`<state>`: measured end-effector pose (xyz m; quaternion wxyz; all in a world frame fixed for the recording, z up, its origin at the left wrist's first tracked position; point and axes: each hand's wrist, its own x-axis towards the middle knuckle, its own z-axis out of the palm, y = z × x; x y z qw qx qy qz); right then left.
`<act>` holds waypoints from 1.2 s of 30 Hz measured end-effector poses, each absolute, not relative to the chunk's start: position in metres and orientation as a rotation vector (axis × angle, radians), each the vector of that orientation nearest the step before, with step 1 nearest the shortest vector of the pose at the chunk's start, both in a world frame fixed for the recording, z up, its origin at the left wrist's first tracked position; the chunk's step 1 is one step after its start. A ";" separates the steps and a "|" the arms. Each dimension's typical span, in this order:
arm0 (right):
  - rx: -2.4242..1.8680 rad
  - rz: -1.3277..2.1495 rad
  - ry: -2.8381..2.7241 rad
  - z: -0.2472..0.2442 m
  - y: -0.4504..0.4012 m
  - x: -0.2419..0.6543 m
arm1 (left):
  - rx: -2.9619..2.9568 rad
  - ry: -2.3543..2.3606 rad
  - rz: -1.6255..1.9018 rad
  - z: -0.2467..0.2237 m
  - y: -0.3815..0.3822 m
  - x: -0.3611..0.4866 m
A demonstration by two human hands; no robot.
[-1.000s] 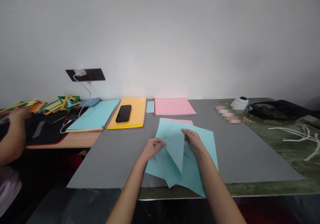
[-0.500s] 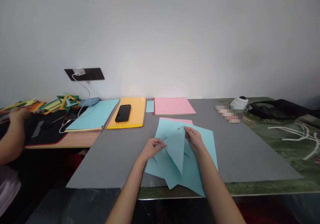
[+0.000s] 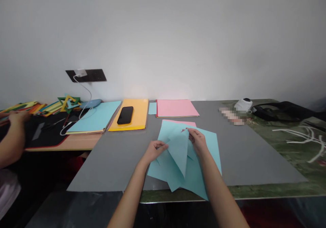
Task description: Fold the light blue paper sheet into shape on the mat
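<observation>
A folded light-blue sheet of paper (image 3: pixel 179 151) is raised in front of me, its lower corner pointing toward the table's front edge. My left hand (image 3: pixel 155 150) pinches its left side between thumb and fingers. At the top right corner, my right hand (image 3: pixel 197 140) grips the same sheet, with some fingertips hidden behind it. Beneath lie more light-blue sheets (image 3: pixel 212 148), spread unevenly and reaching past the front of the grey mat. A strip of pink paper (image 3: pixel 182 122) peeks out behind them.
A grey mat (image 3: pixel 244 156) covers the table. Toward the wall are a pink paper stack (image 3: pixel 177 108), a yellow stack (image 3: pixel 139 114) bearing a black phone (image 3: pixel 125 115), and a blue stack (image 3: pixel 98 119). White strings (image 3: pixel 300 136) lie right. Another person's arm (image 3: pixel 14 136) is at far left.
Almost nothing differs. Both hands keep their hold on the folded paper, with only a tiny shift of the fingers.
</observation>
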<state>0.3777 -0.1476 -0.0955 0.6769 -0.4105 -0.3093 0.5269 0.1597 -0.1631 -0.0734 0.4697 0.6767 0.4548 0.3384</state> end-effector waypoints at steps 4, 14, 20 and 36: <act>-0.970 1.171 -0.675 -0.097 -0.147 0.378 | 1.679 1.098 0.812 -0.075 -0.163 0.159; -1.008 1.086 -0.712 -0.088 -0.151 0.375 | 1.672 1.077 0.800 -0.073 -0.164 0.159; -0.989 1.032 -0.737 -0.088 -0.151 0.375 | 1.669 1.057 0.807 -0.072 -0.164 0.159; -1.056 1.029 -0.739 -0.084 -0.152 0.373 | 1.647 1.089 0.800 -0.074 -0.163 0.158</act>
